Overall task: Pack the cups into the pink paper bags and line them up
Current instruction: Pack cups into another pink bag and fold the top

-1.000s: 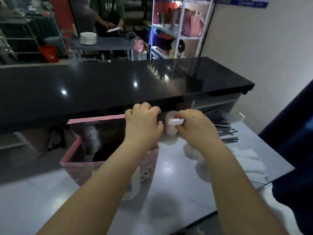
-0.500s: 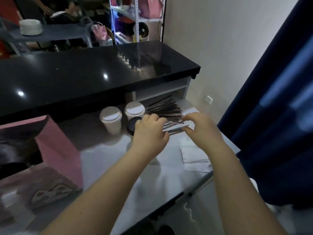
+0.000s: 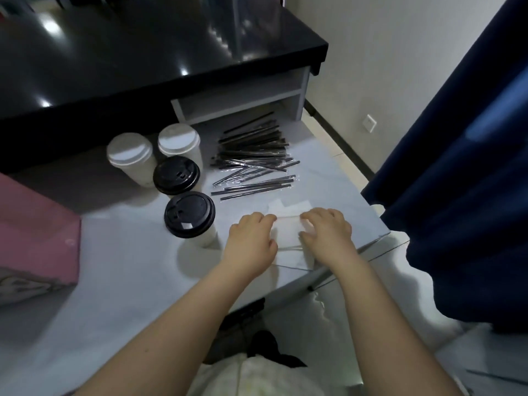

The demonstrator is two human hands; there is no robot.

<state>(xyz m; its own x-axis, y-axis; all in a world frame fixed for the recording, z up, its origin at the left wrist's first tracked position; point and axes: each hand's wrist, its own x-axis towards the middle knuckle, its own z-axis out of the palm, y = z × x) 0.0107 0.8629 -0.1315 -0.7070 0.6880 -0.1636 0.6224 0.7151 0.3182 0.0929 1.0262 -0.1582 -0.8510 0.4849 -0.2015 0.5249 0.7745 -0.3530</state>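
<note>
Several lidded paper cups stand at the back of the white table point(image 3: 120, 281): two with white lids point(image 3: 130, 155) point(image 3: 179, 142) and two with black lids point(image 3: 176, 175) point(image 3: 190, 217). A pink paper bag point(image 3: 37, 232) stands at the left edge, partly cut off. My left hand point(image 3: 250, 238) and my right hand point(image 3: 327, 230) rest side by side on a stack of white napkins point(image 3: 287, 230) near the table's right front corner, fingers curled down on the paper. Whether a napkin is pinched I cannot tell.
A pile of black wrapped straws point(image 3: 253, 158) lies behind the napkins. A black counter point(image 3: 143, 52) overhangs the table's back, with a white shelf point(image 3: 243, 101) under it. A dark blue curtain point(image 3: 457, 167) hangs at the right, beyond the table edge.
My view swung right and down, away from the pink bag. Both hands left the bag and cup, passed over the straws, and came down onto the napkins.
</note>
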